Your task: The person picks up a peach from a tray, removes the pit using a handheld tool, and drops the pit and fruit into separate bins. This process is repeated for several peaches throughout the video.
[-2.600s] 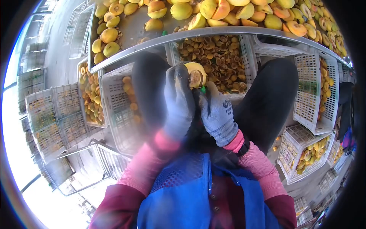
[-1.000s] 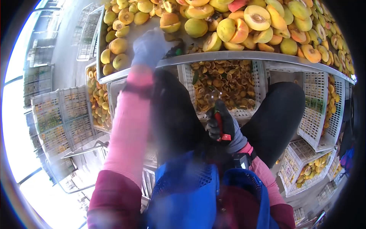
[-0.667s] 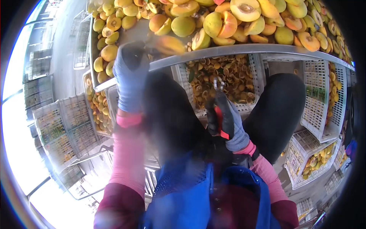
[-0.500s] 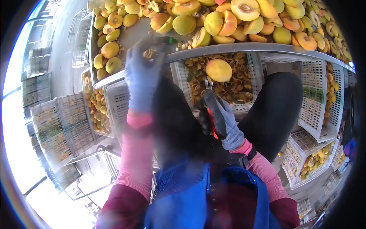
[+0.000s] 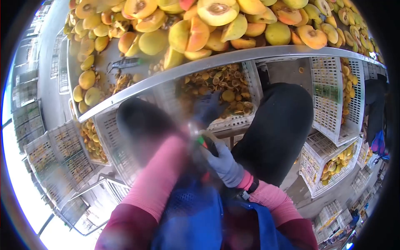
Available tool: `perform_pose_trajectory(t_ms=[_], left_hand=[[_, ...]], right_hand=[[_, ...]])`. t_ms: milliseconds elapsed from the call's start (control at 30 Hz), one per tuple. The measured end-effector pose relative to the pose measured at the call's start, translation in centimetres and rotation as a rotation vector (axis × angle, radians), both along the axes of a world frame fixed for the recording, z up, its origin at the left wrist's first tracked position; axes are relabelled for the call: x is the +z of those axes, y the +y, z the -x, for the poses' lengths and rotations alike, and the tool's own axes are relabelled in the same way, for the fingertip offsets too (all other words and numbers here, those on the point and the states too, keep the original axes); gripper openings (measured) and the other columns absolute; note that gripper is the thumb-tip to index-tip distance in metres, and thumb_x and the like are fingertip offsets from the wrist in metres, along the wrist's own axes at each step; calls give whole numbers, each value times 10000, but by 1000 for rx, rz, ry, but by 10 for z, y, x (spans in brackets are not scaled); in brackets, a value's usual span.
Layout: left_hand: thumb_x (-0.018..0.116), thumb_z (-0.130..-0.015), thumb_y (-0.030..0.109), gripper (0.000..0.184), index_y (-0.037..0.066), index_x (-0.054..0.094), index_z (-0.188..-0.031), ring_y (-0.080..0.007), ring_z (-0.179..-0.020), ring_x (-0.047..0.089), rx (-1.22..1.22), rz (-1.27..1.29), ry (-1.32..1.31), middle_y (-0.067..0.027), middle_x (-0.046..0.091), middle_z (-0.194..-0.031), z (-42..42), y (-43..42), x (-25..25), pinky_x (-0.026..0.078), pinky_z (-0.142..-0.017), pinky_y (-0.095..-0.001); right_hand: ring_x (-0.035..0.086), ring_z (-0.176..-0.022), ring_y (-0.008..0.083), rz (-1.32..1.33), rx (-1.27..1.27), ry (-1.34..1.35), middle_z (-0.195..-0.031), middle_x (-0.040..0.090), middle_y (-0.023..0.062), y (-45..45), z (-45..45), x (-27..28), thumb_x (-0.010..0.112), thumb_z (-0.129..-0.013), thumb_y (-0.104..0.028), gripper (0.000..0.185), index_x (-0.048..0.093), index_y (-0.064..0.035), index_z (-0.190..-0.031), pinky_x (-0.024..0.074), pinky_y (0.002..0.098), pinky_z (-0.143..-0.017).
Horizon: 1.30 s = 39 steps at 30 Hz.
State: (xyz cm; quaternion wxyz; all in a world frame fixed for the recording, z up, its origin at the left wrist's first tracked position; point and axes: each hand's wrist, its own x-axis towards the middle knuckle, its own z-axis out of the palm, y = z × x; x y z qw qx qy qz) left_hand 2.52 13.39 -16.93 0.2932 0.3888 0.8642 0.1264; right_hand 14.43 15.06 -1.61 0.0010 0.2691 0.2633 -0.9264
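Below the metal table [image 5: 233, 56], the left hand [image 5: 209, 107] is down at a white plastic crate [image 5: 253, 79] of brown fruit scraps [image 5: 233, 77]; I cannot tell if its fingers hold any. Scraps look light, soft, maybe slippery, best pinched by their rims. The right hand [image 5: 224, 162] curls around a stiff-looking, blurry hand tool [image 5: 202, 141], its handle the best grip.

This is a fruit-processing workshop, by the look of it a large shed. A metal-edged bench [image 5: 266, 53] is heaped with fruit [image 5: 218, 10], much of it halved, and a crate [image 5: 254, 81] of brownish cut pieces sits just below its edge. More slatted plastic crates [image 5: 327, 98], several holding fruit, stand around on a bare grey floor [image 5: 289, 196], and strong light floods the left side.
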Motion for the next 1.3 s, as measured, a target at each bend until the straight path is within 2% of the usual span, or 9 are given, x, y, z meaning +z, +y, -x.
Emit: perform_pose_trajectory(t_ms=[200, 367, 500, 600, 733, 800, 900, 1067, 1300], left_hand=[[631, -784, 346, 449, 224, 546, -1208, -351, -976, 606, -284, -153, 16, -191, 556, -1173, -28, 31, -118, 494, -821, -440], [628, -791, 227, 494, 120, 497, -1255, -353, -988, 601, -333, 208, -43, -213, 589, -1102, 4, 40, -132, 489, -826, -448], [658, -788, 197, 486, 33, 495, -1215, -326, -953, 620, 233, -173, -162, -194, 622, -1029, 16, 52, -83, 496, -814, -426], [640, -821, 280, 553, 52, 447, -1286, -250, -984, 596, 723, -294, -1133, -139, 566, -1154, 44, 38, 30, 475, -868, -365], [580, -866, 329, 638, 44, 345, -1386, -205, -1160, 493, 542, -602, -1188, -105, 444, -1335, 28, -13, 137, 390, -984, -329], [576, -864, 355, 676, 11, 327, -1390, -191, -1228, 421, 503, -675, -1312, -102, 422, -1357, 17, -24, 167, 352, -1012, -321], [546, -883, 423, 714, -8, 304, -1398, -205, -1228, 415, 640, -704, -1248, -141, 436, -1337, 4, -41, 175, 348, -1004, -312], [436, -982, 320, 467, -27, 443, -1296, -198, -1052, 542, 605, -901, -491, -163, 528, -1217, -6, -55, 162, 430, -898, -306], [483, -963, 173, 270, -30, 522, -1137, -217, -804, 599, 282, -648, -489, -148, 572, -1014, 17, -92, 166, 489, -689, -287]], right_hand=[[469, -610, 48, 45, -222, -161, -799, 523, -7, 19, 3, -11, 500, -952, -183, 162, 507, -53, -1047, 397, 193, -524], [492, -641, 65, -97, -106, -260, -771, 525, -2, 41, 5, -7, 493, -958, -216, 213, 525, -33, -1062, 424, 205, -583], [502, -652, 88, 108, -346, -391, -780, 526, 10, 48, 6, -6, 483, -963, -234, 264, 520, -39, -1138, 442, 221, -603], [514, -669, 106, 173, -633, -117, -818, 534, 33, 34, -5, -32, 469, -967, -247, 322, 496, -39, -1212, 446, 237, -591], [555, -785, 109, -241, -285, -118, -913, 564, 48, 27, -2, -50, 495, -955, -254, 397, 466, -27, -1279, 466, 247, -652], [541, -661, 94, -82, -233, -262, -807, 556, 21, 26, 19, -25, 555, -928, -293, 310, 528, -45, -1112, 460, 240, -573], [507, -529, 92, 42, -194, -201, -671, 526, 11, 24, 30, 1, 603, -900, -360, 309, 533, -81, -1012, 446, 247, -473], [519, -528, 94, -136, -354, -117, -681, 539, 10, 3, 33, 4, 633, -886, -258, 266, 532, -60, -1031, 448, 245, -472], [494, -605, 31, -309, -134, 36, -760, 552, -14, 28, 27, 10, 638, -843, -34, 218, 526, -45, -1029, 392, 169, -530]])
